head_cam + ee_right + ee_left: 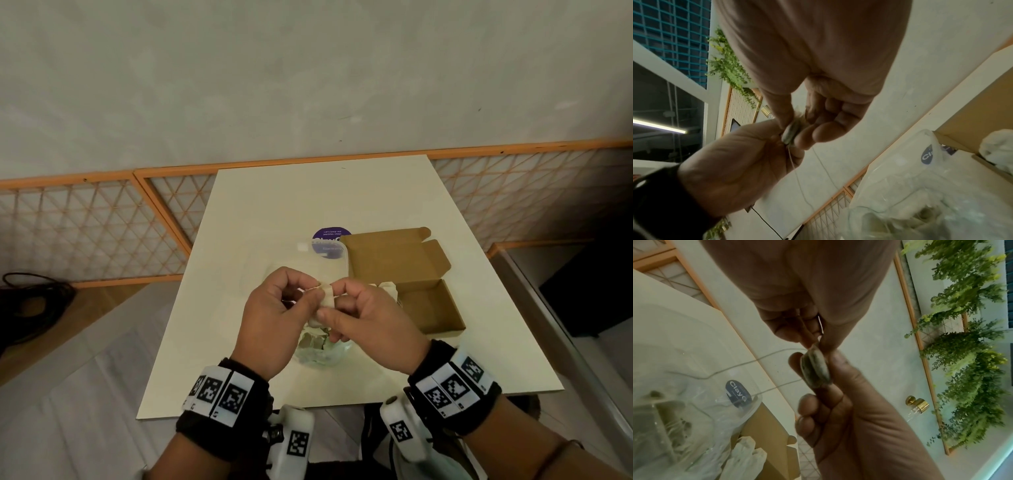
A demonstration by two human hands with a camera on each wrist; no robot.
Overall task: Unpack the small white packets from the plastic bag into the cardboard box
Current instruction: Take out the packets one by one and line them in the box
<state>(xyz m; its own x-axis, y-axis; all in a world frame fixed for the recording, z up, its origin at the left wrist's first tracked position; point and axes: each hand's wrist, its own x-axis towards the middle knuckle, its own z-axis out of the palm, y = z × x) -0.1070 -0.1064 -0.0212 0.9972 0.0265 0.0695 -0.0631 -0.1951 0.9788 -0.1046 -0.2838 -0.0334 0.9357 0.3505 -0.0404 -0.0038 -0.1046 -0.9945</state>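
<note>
Both hands meet above the clear plastic bag (318,349), which lies on the white table (239,342) with several white packets inside. My left hand (301,291) and right hand (346,301) each pinch the same small white packet (325,296) between thumb and fingers. The wrist views show that packet (815,368) (790,132) edge-on, with a thin thread trailing from it toward the bag (684,402) (910,203). The open cardboard box (428,308) stands just right of my hands. White packets (385,287) lie at its left end.
A round purple sticker (330,236) shows through the far end of the bag. The box lid (387,253) lies flat toward the back. A black cable (30,301) lies on the floor at the left. A lattice screen (85,233) runs behind the table.
</note>
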